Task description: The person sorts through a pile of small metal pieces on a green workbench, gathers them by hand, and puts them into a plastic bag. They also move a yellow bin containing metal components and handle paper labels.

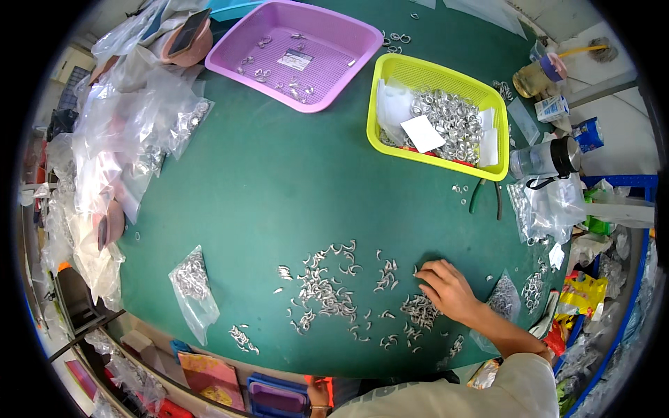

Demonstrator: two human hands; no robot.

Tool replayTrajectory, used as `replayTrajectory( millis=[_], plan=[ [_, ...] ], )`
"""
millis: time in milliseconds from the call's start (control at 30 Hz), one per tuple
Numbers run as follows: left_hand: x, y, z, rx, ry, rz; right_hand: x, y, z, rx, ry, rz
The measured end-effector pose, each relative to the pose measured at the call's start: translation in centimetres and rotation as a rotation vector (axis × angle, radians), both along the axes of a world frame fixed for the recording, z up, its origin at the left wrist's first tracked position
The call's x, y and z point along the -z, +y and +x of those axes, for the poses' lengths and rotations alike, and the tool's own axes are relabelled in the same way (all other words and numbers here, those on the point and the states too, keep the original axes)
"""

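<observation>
My right hand (446, 284) reaches over the green table with its fingertips pinched on a small curved metal piece (416, 271). Just below those fingers lies a dense pile of similar silver pieces (421, 311). A wider scatter of curved metal pieces (326, 292) spreads to the left, with smaller clusters around it. Down at the table's near edge, my left hand (318, 393) is beside something orange-red (329, 391); its fingers are too small and partly hidden to read. A clear bag of metal pieces (503, 296) lies right of my right wrist.
A purple basket (322, 94) holding a few rings and a yellow-green basket (373, 115) full of rings stand at the back. Pliers (487, 200) lie near a bottle (543, 159). Plastic bags (104, 153) crowd the left edge; a filled bag (195, 292) lies near left.
</observation>
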State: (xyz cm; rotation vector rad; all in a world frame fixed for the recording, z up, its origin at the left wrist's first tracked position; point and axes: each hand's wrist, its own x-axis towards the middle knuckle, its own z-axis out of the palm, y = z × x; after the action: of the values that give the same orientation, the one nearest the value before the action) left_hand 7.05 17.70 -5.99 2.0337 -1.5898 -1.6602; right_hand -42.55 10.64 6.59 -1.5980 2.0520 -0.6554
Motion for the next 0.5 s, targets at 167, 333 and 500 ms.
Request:
replayTrajectory(
  millis=[167,333,500],
  plan=[
    [13.2,5.9,11.6,0.07,0.094,0.315,-1.4,0.5,0.2,0.131,0.033,0.043],
    [16.6,5.9,13.2,-0.002,0.013,0.4,-0.7,1.4,3.5,0.238,0.015,0.173],
    [15.8,2.8,10.6,0.019,-0.053,0.469,0.5,1.9,7.8,0.364,-0.002,0.222]
  ],
)
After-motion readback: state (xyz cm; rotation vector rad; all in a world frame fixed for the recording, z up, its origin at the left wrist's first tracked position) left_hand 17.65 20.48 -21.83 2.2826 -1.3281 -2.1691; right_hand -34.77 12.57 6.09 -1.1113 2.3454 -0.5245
